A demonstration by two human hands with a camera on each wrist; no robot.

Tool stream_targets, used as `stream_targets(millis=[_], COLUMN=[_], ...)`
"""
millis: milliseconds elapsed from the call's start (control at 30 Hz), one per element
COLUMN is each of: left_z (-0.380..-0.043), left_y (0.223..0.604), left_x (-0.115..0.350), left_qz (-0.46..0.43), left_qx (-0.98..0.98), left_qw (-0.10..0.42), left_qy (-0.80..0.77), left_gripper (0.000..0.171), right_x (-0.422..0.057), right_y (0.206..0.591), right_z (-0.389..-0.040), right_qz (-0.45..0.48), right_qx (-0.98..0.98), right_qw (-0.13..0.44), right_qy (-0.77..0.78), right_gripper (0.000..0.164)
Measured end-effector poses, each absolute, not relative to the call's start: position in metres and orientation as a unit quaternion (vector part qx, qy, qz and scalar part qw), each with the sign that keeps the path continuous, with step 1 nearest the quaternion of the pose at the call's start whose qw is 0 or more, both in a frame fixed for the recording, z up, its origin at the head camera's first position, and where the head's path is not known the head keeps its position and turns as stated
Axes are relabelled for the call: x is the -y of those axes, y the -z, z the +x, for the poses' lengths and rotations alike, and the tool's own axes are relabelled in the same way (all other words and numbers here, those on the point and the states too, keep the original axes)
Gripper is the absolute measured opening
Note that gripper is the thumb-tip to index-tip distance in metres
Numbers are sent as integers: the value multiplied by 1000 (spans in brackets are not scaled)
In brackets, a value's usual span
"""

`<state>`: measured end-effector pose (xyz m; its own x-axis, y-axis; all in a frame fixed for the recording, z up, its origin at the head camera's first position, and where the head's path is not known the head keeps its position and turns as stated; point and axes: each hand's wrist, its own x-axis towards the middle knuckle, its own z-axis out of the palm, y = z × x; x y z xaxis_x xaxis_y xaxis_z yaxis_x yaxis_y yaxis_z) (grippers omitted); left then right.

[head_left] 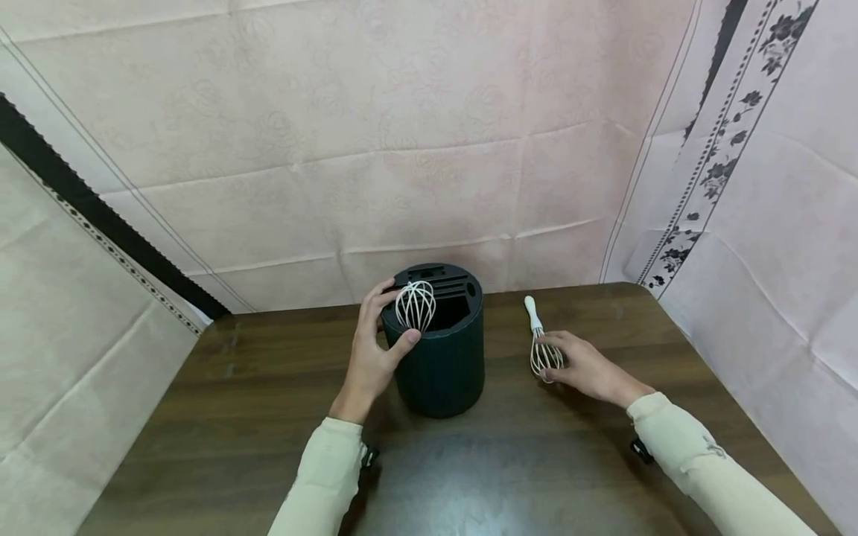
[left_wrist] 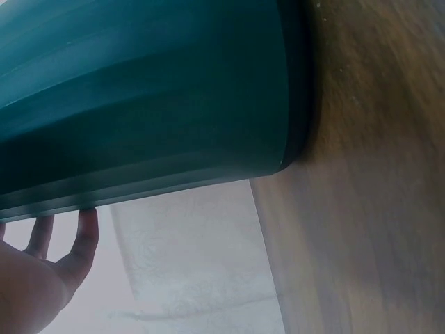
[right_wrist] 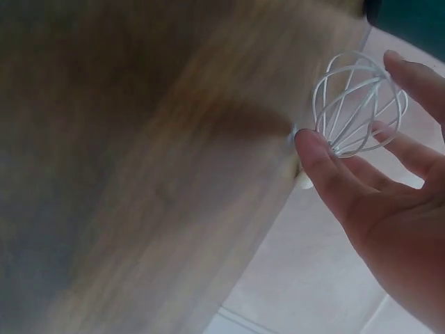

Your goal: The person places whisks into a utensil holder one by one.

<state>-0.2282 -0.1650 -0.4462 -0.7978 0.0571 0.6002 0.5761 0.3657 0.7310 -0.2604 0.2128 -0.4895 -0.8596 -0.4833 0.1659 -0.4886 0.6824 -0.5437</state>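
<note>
A dark green cylindrical utensil holder [head_left: 442,372] stands upright on the wooden table. My left hand [head_left: 372,350] grips its left side near the top, thumb at the front rim and fingers farther back. One whisk [head_left: 415,304] stands in the holder with its white wire head up; its handle is hidden inside. To the right, a second whisk [head_left: 536,327] has its white handle pointing away toward the back edge. My right hand [head_left: 586,365] holds this whisk by its wire loops, thumb and fingers around them. The wire head [right_wrist: 358,104] shows between the fingers in the right wrist view.
Slots and a larger opening [head_left: 452,313] shape the holder's top. Pale patterned cloth [head_left: 402,149] hangs behind the table and along both sides. The wooden tabletop [head_left: 268,447] extends to the left and front of the holder.
</note>
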Motion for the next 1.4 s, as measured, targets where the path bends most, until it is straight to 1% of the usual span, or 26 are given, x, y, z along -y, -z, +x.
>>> stream_targets(millis=[233,467,633,700,933,1200,1400], left_z=[-229,-229,-229,-229,-229,-230,-229], left_y=[446,447,448,448,446,445,446], left_x=[165,166,166,166,166,167,164], left_qz=[-200,-200,-199,-199,-201,-200,-202], left_qx=[788,789,791,791,793,790,788], left_qw=[248,247,250,250,250,254,251], left_qy=[527,527,522,522,518,521,525], left_gripper=[74,74,74,74,75,75,75], right_x=[-201,-182,-174,-175,-190,-197,-200], right_y=[489,489,488,487,486,499,506], right_z=[-246,-238,-237,-239,-254,-280,-289], right_qz=[270,253,262,266,277,326,350], right_qx=[922,934,935,932,916,908,910], right_qw=[23,12,10,7,29,68,67], right_qy=[-277,-251,-241,-246,-288,-255,-211], right_gripper=[55,55,57,55,35,34,35])
